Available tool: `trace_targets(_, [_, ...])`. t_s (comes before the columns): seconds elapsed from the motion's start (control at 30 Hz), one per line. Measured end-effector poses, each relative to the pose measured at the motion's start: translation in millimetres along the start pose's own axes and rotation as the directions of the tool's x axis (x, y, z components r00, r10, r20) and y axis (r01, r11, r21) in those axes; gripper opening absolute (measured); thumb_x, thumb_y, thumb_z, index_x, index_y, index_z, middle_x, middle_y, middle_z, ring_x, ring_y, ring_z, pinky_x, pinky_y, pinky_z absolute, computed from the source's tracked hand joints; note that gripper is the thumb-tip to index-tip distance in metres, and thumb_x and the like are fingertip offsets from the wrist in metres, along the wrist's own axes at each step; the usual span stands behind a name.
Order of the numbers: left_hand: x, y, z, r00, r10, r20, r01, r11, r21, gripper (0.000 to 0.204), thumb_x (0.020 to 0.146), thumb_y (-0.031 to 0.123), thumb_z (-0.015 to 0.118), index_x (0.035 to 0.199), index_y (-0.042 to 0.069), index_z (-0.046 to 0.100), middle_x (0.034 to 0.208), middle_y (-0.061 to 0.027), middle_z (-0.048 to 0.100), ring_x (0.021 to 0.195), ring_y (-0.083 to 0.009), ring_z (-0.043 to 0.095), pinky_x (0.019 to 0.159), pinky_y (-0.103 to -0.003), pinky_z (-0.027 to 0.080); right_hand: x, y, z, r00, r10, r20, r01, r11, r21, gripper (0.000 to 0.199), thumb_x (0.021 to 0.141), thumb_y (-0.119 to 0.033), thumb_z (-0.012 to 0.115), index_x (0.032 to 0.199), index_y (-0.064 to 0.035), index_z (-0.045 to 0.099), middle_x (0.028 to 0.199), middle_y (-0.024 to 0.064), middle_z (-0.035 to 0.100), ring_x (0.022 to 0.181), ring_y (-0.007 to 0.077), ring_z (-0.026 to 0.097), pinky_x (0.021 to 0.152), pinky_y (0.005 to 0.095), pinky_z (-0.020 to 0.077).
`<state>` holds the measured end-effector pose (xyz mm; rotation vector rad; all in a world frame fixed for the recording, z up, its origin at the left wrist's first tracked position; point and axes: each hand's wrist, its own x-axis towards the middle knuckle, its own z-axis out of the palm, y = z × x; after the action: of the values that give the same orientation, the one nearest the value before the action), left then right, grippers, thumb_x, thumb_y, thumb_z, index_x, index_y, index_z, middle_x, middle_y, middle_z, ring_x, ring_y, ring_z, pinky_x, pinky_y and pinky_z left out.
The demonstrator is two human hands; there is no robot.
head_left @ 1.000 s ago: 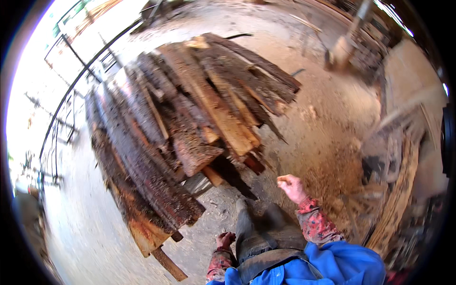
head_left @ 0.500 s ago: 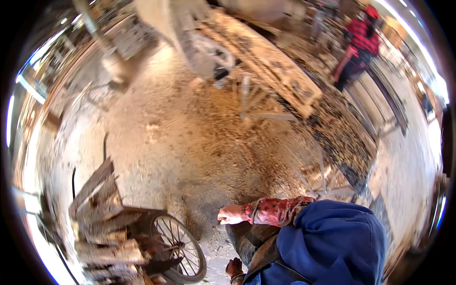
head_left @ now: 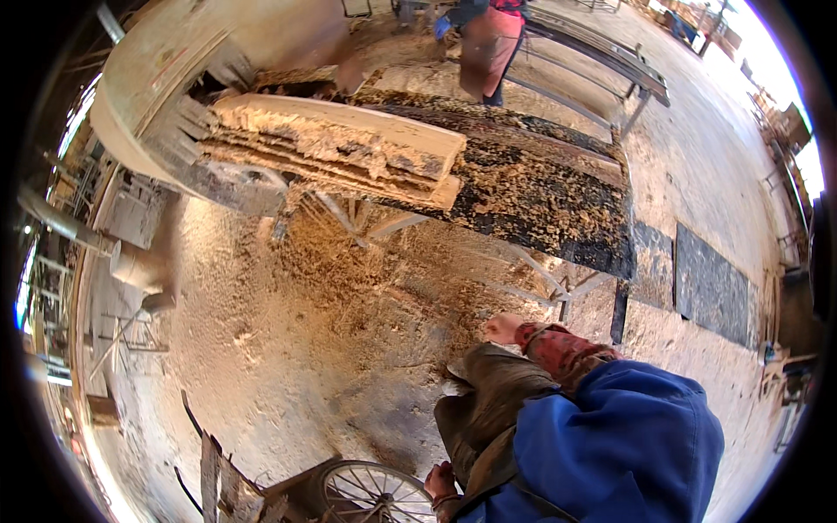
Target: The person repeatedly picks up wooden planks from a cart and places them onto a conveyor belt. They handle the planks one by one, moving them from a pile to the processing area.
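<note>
My right hand (head_left: pixel 504 328) hangs in front of my hip with its fingers curled and nothing in it, a short way from the near edge of a dark saw bench (head_left: pixel 558 209) strewn with sawdust. On the bench lies a stack of pale, rough-sawn slabs (head_left: pixel 349 148). My left hand (head_left: pixel 440 481) hangs low beside my brown trouser leg, close to a spoked cart wheel (head_left: pixel 370 497). It is small in view and its fingers are hard to read. My blue jacket fills the lower right.
A large curved saw housing (head_left: pixel 166 78) stands at the upper left. Another person (head_left: pixel 486 44) stands beyond the bench. Dark mats (head_left: pixel 708 283) lie on the floor to the right. Metal rails (head_left: pixel 602 61) run at the back. Sawdust covers the floor (head_left: pixel 288 349).
The view has swung from a pile of dark planks, past the cart, to the saw bench. My right hand stays raised at hip height and my left hangs low.
</note>
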<state>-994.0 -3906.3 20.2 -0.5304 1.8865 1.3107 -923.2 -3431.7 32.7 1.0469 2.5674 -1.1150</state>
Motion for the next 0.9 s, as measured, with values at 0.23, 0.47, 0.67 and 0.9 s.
trace_targets(0.23, [77.4, -19.0, -7.9, 0.993, -0.061, 0.098, 0.077, 0.983, -0.164, 0.012, 0.074, 0.005, 0.056, 0.076, -0.007, 0.057, 0.070, -0.0186, 0.061, 0.061, -0.0264, 0.061, 0.056, -0.036, 0.050, -85.3, 57.9, -15.1, 0.926, 0.361, -0.113, -0.354, 0.932, 0.082, 0.030, 0.075, -0.037, 0.060, 0.086, -0.0116, 0.071, 0.076, 0.0128, 0.067, 0.072, 0.0296, 0.065, 0.066, 0.0390, 0.0512])
trace_targets(0.47, [88.9, -9.1, -10.9, 0.931, -0.273, 0.242, 0.322, 0.928, -0.190, 0.014, 0.079, 0.007, 0.054, 0.079, -0.006, 0.056, 0.074, -0.0190, 0.062, 0.063, -0.0283, 0.062, 0.056, -0.040, 0.053, -96.7, 114.3, -61.4, 0.821, 0.456, -0.343, -0.396, 0.888, 0.232, 0.022, 0.075, -0.029, 0.064, 0.083, -0.0094, 0.070, 0.073, 0.0127, 0.066, 0.069, 0.0249, 0.065, 0.063, 0.0366, 0.0497])
trace_targets(0.67, [86.0, -5.4, 31.8, 0.947, -0.309, 0.082, 0.319, 0.933, -0.169, 0.016, 0.081, 0.012, 0.057, 0.083, -0.004, 0.060, 0.077, -0.0164, 0.065, 0.064, -0.0261, 0.064, 0.060, -0.036, 0.055, -82.0, 196.6, -170.7, 0.681, 0.438, -0.588, -0.345, 0.899, 0.270, 0.028, 0.075, -0.029, 0.066, 0.089, -0.0062, 0.069, 0.082, 0.0146, 0.067, 0.076, 0.0295, 0.065, 0.070, 0.0359, 0.0504])
trace_targets(0.9, [30.5, 33.6, 170.5, 0.946, -0.250, 0.204, 0.167, 0.920, 0.354, 0.028, 0.085, 0.025, 0.053, 0.092, 0.000, 0.063, 0.084, -0.0112, 0.064, 0.072, -0.0208, 0.060, 0.066, -0.034, 0.050, -6.9, 274.2, -348.7, 0.668, 0.414, -0.619, -0.444, 0.889, 0.115, 0.051, 0.075, -0.034, 0.067, 0.116, -0.0035, 0.057, 0.114, 0.0170, 0.052, 0.109, 0.0354, 0.049, 0.091, 0.0416, 0.0414])
